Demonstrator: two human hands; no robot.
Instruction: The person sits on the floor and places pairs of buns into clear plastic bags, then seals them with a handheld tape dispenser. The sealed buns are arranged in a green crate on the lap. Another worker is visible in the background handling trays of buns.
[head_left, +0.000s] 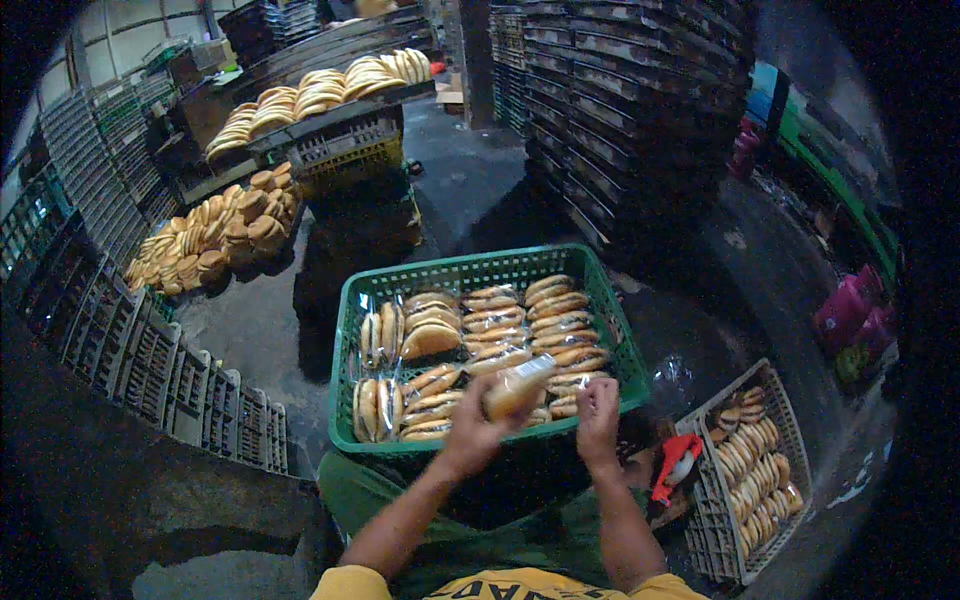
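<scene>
Clear-wrapped, pale-labelled bread pack (515, 390), tilted, held above green crate (460, 267).

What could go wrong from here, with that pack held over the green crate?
The left hand grips the pack at a tilt; if it slipped, it might squash the bread packs below. The green crate is already crowded, so pressing hard could crush soft bread. Behind, loose bread sits near the dark tray's edge and might fall if bumped.
</scene>
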